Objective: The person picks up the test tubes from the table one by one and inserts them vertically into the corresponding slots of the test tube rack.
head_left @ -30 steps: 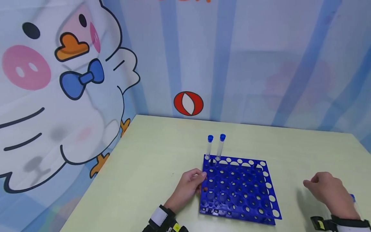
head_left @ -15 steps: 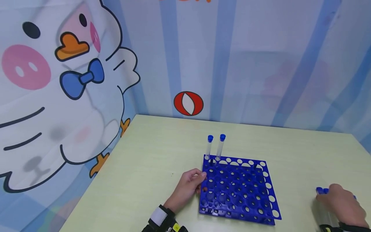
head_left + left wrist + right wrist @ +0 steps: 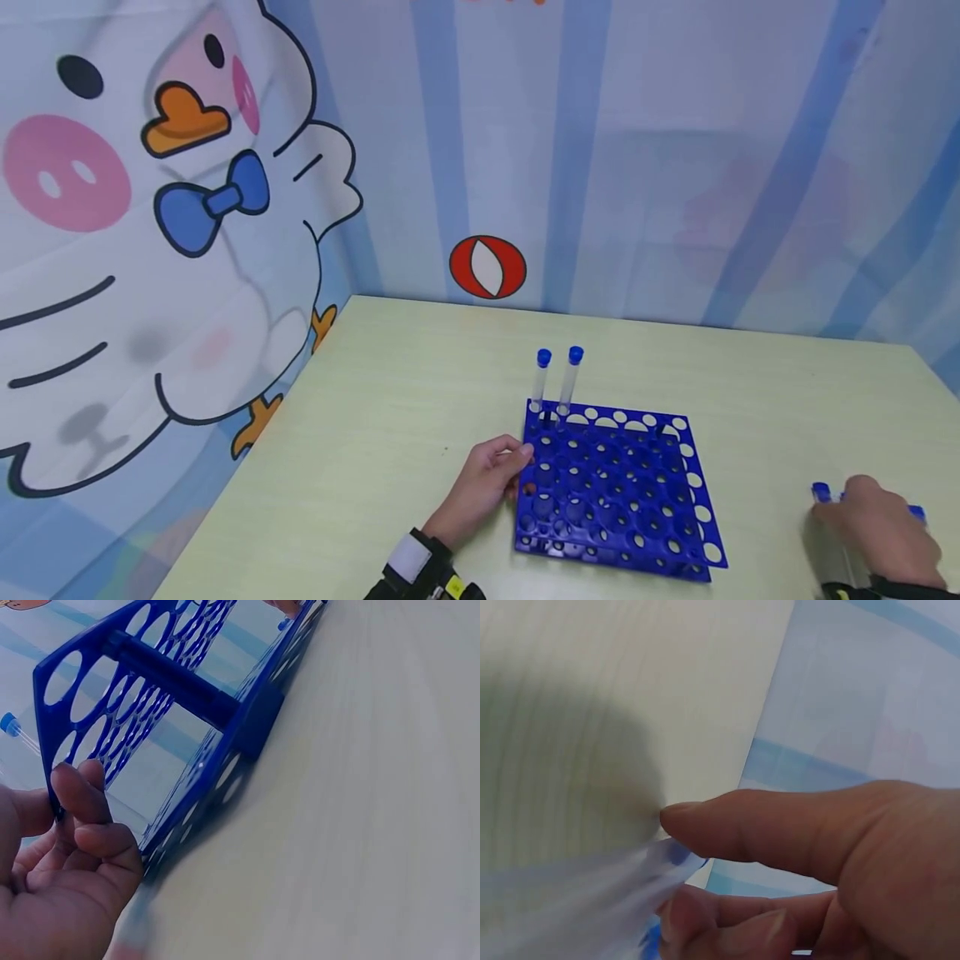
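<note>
While the left hand grips the blue rack, capped tubes lie right of it, pointing forward, under the right hand, whose grasp I cannot tell.

From the head the worktop looks bright and mostly clear, with a soft shadow by the right hand toward the right edge, while the right wrist shows the tubes all blurry.

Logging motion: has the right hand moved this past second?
Yes: the right hand moved rightward and lower in head view, away from the rectangular blue plastic rack.
</note>
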`<action>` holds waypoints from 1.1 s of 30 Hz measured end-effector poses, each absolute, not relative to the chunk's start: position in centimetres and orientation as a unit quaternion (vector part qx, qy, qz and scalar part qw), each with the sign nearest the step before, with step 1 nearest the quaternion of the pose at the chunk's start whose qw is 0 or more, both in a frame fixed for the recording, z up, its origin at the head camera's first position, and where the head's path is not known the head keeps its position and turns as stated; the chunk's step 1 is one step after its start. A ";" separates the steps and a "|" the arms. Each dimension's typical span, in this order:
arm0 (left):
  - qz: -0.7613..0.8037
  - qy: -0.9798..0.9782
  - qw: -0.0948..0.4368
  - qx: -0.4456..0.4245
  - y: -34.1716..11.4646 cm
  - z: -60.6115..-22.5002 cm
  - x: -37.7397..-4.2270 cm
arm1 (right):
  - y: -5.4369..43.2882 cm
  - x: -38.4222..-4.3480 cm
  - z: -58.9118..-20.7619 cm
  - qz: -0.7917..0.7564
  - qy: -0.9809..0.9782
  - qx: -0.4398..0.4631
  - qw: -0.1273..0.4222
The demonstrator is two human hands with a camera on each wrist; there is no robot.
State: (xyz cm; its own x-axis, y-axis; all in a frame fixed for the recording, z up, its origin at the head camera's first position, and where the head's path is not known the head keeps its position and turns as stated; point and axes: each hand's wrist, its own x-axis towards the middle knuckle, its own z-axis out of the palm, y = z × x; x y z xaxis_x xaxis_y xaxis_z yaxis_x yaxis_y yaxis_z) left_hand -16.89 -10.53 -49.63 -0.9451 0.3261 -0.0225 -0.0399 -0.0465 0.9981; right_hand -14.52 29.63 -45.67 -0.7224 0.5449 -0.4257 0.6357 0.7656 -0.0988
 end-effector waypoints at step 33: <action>0.725 0.669 0.130 0.103 -10.5 -49.8 -17.1 | 27.7 -13.1 -42.0 -0.203 0.931 0.304 0.009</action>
State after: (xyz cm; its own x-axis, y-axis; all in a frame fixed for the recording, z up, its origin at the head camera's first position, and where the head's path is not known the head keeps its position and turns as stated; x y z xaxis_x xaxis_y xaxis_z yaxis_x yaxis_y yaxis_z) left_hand -17.08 -10.48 -49.76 -0.9450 0.3260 -0.0256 -0.0515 -0.0712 0.9961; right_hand -13.09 27.72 -42.05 -0.8150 0.5622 -0.1404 0.5697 0.7331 -0.3714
